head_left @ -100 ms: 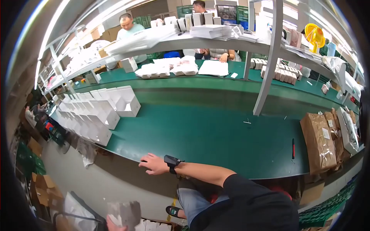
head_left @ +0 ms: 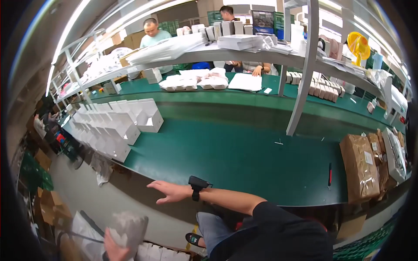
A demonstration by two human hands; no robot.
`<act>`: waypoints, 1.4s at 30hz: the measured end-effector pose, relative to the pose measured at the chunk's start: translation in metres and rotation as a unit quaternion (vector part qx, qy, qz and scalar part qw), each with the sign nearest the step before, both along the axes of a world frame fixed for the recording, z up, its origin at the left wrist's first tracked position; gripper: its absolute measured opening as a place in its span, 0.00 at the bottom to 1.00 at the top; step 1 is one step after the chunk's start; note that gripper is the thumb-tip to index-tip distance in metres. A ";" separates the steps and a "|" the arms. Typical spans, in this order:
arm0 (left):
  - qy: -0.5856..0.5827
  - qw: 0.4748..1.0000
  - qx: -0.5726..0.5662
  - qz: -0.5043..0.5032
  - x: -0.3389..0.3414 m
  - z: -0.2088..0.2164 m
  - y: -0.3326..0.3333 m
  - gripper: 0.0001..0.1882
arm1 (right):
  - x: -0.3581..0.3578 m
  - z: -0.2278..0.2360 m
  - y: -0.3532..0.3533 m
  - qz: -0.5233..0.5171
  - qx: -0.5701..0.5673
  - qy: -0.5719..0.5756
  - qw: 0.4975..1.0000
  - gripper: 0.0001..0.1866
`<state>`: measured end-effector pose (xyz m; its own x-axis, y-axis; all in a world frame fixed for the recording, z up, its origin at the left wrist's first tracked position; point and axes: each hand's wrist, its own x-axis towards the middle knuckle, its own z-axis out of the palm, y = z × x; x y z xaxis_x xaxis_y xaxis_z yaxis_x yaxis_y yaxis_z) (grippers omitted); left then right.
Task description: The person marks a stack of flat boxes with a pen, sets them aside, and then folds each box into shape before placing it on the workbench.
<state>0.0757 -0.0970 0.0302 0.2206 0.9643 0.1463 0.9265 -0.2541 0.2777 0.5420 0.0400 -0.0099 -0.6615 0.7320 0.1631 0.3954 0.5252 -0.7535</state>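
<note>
A grey-white bundle (head_left: 129,227) is at the lower left, off the near side of the table, its long axis running roughly up the view with the top leaning a little right, toward the table's edge; which face is its front I cannot tell. It looks pale and blocky, whiter at the top and greyer along the right side, with blurred edges and no readable detail. The left hand (head_left: 116,249) grips it from the lower left, fingers laid along its side. Just beside and below it, white boxes (head_left: 161,253) stand in a row along the bottom. Farther up, the right hand (head_left: 170,191) reaches leftward, fingers spread and holding nothing, near the edge of the green table (head_left: 235,161); a black band (head_left: 198,187) circles its wrist. Open white cartons (head_left: 151,122) line the table's left end, and a brown package (head_left: 359,169) stands at its right.
</note>
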 end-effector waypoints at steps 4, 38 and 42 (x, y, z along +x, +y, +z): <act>0.098 0.977 0.164 -0.090 0.077 0.179 0.017 0.57 | -0.020 0.146 -0.069 -0.025 0.258 0.114 0.959 0.59; -0.063 0.879 0.165 -0.443 0.465 0.163 0.115 0.50 | 0.254 0.275 -0.203 -0.318 0.248 -0.360 0.841 0.60; -0.071 0.865 0.186 -0.460 0.474 0.165 0.115 0.48 | 0.243 0.248 -0.141 -0.202 0.264 -0.386 0.861 0.63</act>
